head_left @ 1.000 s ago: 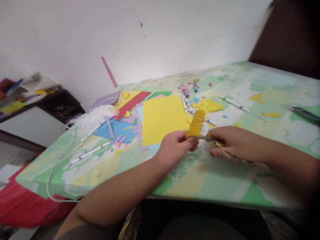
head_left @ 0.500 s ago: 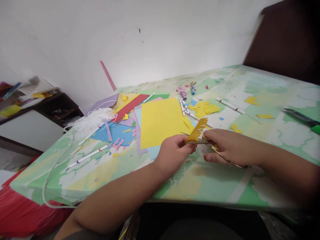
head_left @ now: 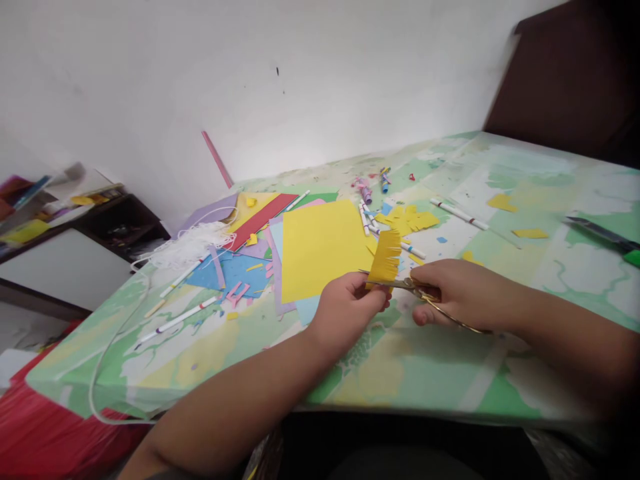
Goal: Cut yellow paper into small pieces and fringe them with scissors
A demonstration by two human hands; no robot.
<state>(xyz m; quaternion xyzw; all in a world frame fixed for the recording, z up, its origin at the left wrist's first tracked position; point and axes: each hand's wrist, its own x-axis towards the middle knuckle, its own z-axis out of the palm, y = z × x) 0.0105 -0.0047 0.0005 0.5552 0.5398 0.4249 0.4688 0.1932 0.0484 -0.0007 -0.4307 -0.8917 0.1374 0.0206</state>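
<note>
My left hand (head_left: 350,303) pinches the lower end of a yellow paper strip (head_left: 385,257), which stands up from the fingers with a fringe of short cuts along its right edge. Gold-handled scissors (head_left: 425,293) are gripped in my right hand (head_left: 453,293), fingers through the loops. Their blades lie across the strip's lower part, close to my left fingertips; the blades look nearly closed. Behind my left hand lies a yellow sheet (head_left: 323,250) on top of pink, purple and light blue sheets.
White markers (head_left: 460,213) and yellow paper scraps (head_left: 407,219) are scattered around. A tangle of white string (head_left: 187,243) and a red strip (head_left: 263,221) lie on the left. A green-handled knife (head_left: 605,233) rests at the right. The wall borders the table's back.
The yellow strip has turned from leaning right to nearly upright, showing more of its face. The scissor blades have come across its lower part. Both hands stay in nearly the same place.
</note>
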